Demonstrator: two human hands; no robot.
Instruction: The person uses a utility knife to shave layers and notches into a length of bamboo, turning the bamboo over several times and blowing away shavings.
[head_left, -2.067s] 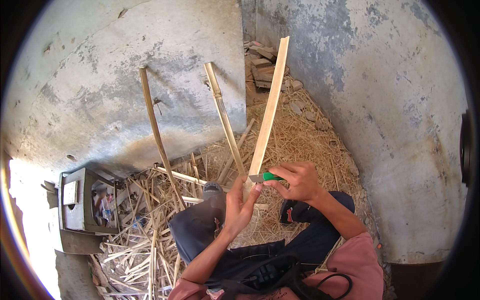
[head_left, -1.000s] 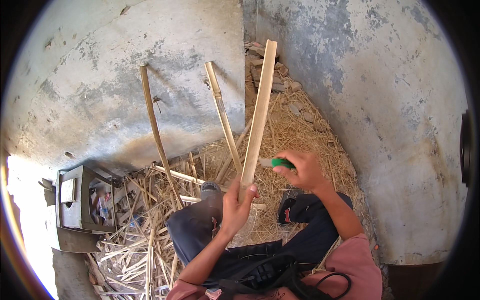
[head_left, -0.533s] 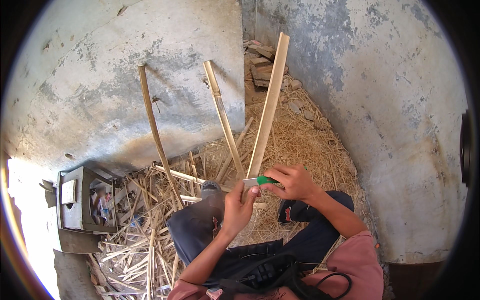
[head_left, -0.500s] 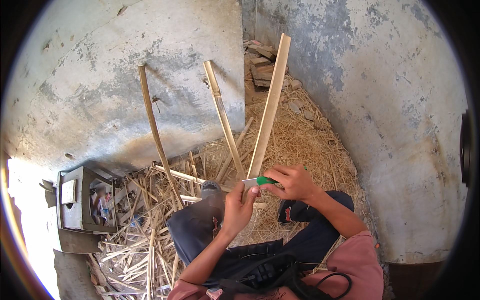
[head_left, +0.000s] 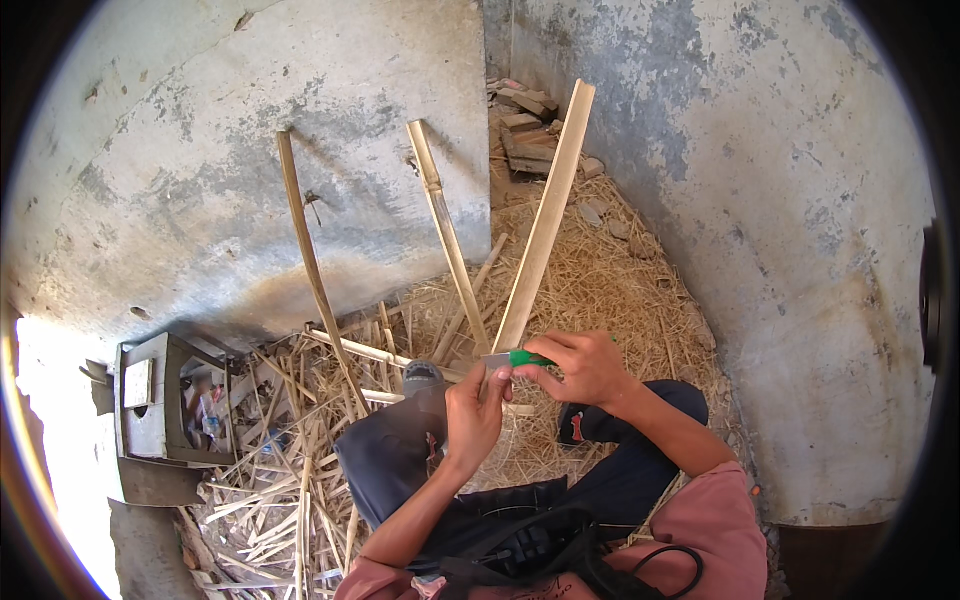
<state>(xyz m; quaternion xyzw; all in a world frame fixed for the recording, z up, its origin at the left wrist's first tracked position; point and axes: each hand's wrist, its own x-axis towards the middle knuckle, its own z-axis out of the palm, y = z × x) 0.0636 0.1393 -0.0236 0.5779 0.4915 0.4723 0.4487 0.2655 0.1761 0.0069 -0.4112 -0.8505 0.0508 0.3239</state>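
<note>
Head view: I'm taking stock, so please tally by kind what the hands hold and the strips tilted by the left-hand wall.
Green-handled knife, in the right hand: 1
Long pale strip, in the left hand: 1
Strips by the wall, a browner strip and a jointed strip: 2
Total: 4

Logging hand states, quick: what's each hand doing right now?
Left hand: closed, holding the pale bamboo strip near its lower end.
Right hand: closed, holding the green-handled knife, blade across the strip.
</note>
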